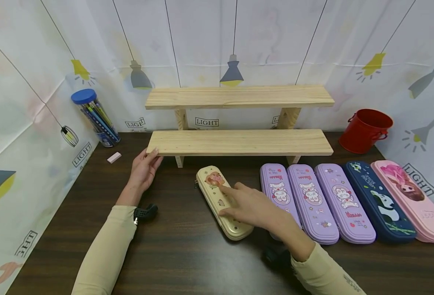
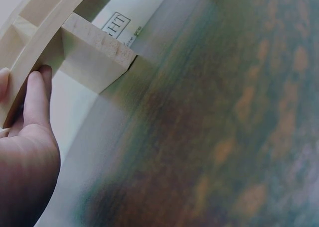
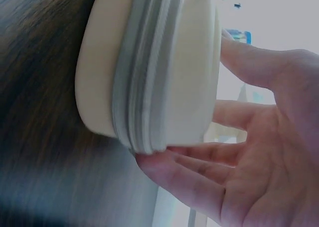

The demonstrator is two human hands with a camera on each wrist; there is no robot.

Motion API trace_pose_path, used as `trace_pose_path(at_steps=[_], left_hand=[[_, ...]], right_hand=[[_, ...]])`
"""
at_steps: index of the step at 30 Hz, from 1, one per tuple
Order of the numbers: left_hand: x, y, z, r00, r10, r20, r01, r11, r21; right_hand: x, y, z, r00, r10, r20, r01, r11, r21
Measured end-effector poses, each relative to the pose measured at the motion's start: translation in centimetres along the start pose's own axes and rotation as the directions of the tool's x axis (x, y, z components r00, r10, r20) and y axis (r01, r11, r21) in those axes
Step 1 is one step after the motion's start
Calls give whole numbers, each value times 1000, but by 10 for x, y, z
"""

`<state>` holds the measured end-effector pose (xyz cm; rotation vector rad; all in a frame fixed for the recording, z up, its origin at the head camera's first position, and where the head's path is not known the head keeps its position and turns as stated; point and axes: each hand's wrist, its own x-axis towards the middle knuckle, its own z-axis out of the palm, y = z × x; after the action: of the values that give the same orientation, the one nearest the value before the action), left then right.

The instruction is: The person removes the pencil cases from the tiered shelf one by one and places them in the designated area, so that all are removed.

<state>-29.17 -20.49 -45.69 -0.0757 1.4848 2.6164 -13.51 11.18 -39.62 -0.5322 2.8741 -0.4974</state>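
A cream pencil case (image 1: 226, 205) with a printed picture lies slanted on the dark table. My right hand (image 1: 255, 205) holds it from the right, with index finger and thumb over the lid. In the right wrist view, the other fingers (image 3: 184, 179) reach the zipped side of the case (image 3: 192, 87). The left hand (image 1: 143, 170) grips the left front corner of the lower board of a two-tier wooden shelf (image 1: 239, 142), thumb on top. In the left wrist view its fingers (image 2: 37, 100) curl beneath the board, beside a shelf leg (image 2: 94, 53).
Several pencil cases stand in a row at right: purple ones (image 1: 310, 200), a navy panda one (image 1: 380, 205) and a pink one (image 1: 414, 200). A red bucket (image 1: 364, 131) is behind them. At back left are a blue-lidded pencil tub (image 1: 96, 119) and an eraser (image 1: 114, 157).
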Motion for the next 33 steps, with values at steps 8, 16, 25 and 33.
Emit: trace_pose_path(at_steps=[8,16,25,33], left_hand=[[0,0,1,1000,-3,-5,3,1000,4],[0,0,0,1000,-7,-8,7,1000,12],[0,0,0,1000,0,1,0,1000,21],[-1,1,1,1000,-5,-7,5,1000,6]], right_hand=[[-9,7,-5,1000,-10,19,9,996,94],[-15,10,-6,1000,8,-21,-9,999,-39],[-21,14,-7,996,38,-85,-48,992,-116],[-24,17,-9,993,48,-106,-62,989,-135]])
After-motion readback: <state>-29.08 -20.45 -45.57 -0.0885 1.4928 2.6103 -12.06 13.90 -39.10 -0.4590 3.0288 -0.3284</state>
